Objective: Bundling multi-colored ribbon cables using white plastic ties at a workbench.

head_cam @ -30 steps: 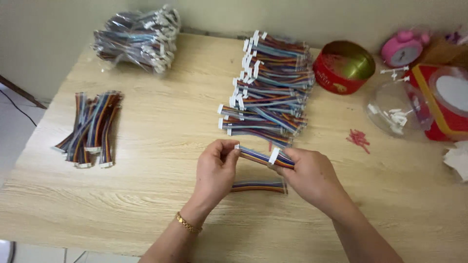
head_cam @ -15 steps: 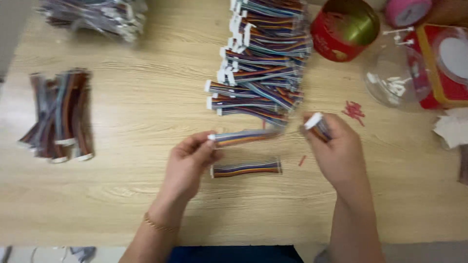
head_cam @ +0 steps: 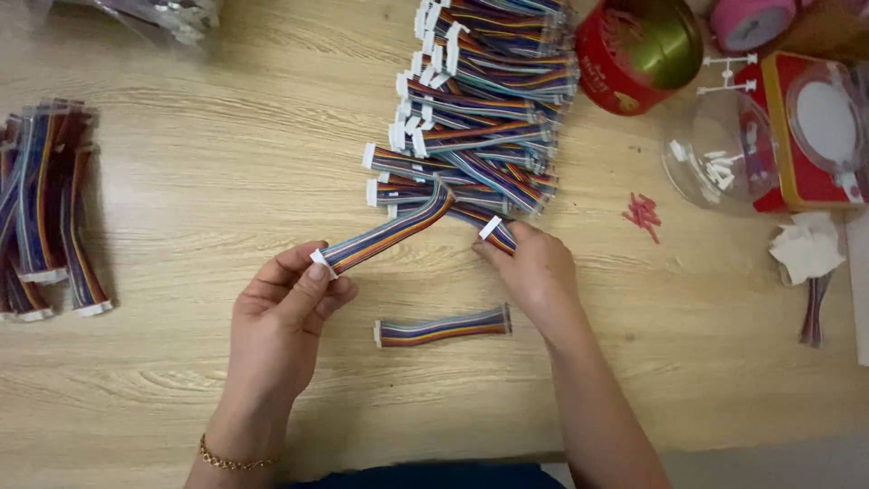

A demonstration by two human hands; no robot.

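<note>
The left hand (head_cam: 281,312) pinches one rainbow flat ribbon cable (head_cam: 389,231) by its white end while the right hand (head_cam: 534,272) pinches another cable (head_cam: 496,231) at the big cable pile (head_cam: 480,100), seemingly sorting.

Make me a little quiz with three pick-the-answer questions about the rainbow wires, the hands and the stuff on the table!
1. Where does the single rainbow cable lie?
A. On the table between the two hands
B. Inside the red tin
C. On top of the big pile

2. What colour are the connectors on the cable ends?
A. Black
B. White
C. Green

3. What is the left hand doing?
A. Lying flat on the table
B. Pinching one end of a rainbow cable
C. Holding the clear bowl

Answers: 1 A, it rests on the wooden table, below the right hand and apart from the pile of cables. 2 B, every visible cable end has a white plug. 3 B, its thumb and fingers grip the white end of the held cable.
</note>
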